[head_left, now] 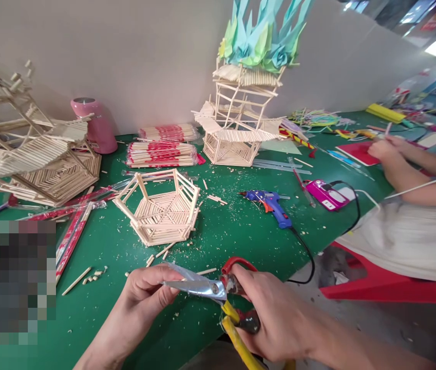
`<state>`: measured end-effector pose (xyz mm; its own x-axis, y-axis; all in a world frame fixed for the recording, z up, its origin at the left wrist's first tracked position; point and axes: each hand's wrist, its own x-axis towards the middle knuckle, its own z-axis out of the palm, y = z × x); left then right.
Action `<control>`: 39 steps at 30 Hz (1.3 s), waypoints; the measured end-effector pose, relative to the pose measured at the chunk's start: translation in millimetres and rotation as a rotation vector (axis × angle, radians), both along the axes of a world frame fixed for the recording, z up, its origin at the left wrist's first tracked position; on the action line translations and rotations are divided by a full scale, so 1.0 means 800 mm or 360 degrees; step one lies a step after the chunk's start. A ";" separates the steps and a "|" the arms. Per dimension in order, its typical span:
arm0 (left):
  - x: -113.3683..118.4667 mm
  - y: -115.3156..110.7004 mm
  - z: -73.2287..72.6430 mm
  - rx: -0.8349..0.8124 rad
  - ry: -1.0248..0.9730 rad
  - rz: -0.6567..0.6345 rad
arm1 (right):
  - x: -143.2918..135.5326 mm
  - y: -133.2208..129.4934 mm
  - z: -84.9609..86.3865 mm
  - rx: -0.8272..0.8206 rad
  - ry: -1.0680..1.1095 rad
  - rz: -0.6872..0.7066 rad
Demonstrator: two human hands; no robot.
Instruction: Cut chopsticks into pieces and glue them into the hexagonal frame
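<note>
My right hand point(269, 313) grips a pair of scissors point(202, 288) with a red loop, yellow-covered handle parts and dark grips. The silver blades stand apart and point left. At their tips my left hand point(144, 300) is closed in a pinch, thumb against fingers; what it holds is hidden or too small to make out. A short pale stick point(207, 271) shows just behind the blades. Beyond my hands stands a six-sided frame of wooden sticks point(166, 210) with a slatted floor.
A blue glue gun point(267, 203) lies on the green table point(221, 236), near a magenta power strip point(327, 195). Taller stick structures stand left point(36, 154) and at the back point(237, 118). Bundled sticks point(162, 154) lie by a pink container point(98, 126). Another person's hands point(387, 149) are at right.
</note>
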<state>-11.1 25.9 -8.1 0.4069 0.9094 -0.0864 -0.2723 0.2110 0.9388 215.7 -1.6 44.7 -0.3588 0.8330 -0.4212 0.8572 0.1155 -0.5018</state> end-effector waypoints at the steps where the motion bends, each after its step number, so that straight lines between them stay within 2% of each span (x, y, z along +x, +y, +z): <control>1: 0.000 0.000 0.000 0.0014 0.0023 0.0001 | 0.001 0.000 -0.001 0.0011 -0.0005 -0.0001; 6: 0.003 0.001 0.006 -0.0036 0.0231 -0.0043 | 0.006 0.000 -0.009 0.0022 0.0060 -0.0037; 11: 0.009 0.002 0.010 -0.0358 0.0071 0.0184 | 0.011 0.005 -0.008 0.0055 0.0336 -0.0207; 15: 0.013 0.004 0.011 -0.0437 -0.0063 0.0180 | 0.009 0.005 0.000 0.0054 0.0354 -0.0257; 19: 0.014 0.004 0.010 -0.0410 -0.0131 0.0166 | 0.003 0.002 0.003 0.0091 0.0201 -0.0202; 23: 0.012 0.004 0.003 -0.0356 -0.0135 0.0245 | -0.002 0.000 0.001 0.0212 0.0055 -0.0146; 31: 0.009 0.003 0.004 -0.0201 0.0016 0.0219 | -0.001 -0.002 -0.001 0.0222 0.0087 -0.0172; 39: 0.009 0.003 0.003 -0.0167 0.0002 0.0288 | -0.003 -0.002 0.000 0.0200 0.0068 -0.0160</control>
<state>-3.9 28.4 -5.8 0.2375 0.9537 -0.1848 -0.3132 0.2552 0.9148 213.4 -2.9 45.0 -0.2862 0.9108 -0.2975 0.8458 0.0942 -0.5251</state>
